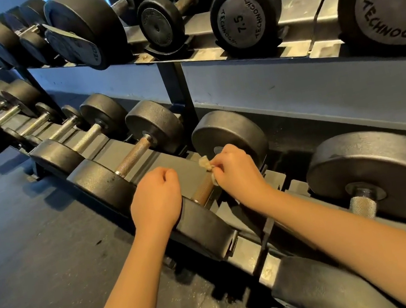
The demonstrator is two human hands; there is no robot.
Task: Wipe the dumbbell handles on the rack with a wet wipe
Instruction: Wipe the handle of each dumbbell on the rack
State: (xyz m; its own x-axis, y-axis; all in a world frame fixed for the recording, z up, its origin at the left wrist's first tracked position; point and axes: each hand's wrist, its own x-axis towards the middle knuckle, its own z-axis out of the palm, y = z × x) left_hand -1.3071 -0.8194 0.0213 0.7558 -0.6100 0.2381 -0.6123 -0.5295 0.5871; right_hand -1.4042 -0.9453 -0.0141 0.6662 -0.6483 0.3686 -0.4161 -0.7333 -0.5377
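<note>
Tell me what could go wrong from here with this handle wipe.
1. The wet wipe is a small wad pinched by the right hand, so it may miss parts of the brown handle, likely the end by the near head.
2. The wipe looks yellowed; it could smear grime rather than lift it.
3. The left hand grips nothing, so the handle may turn while rubbed.
</note>
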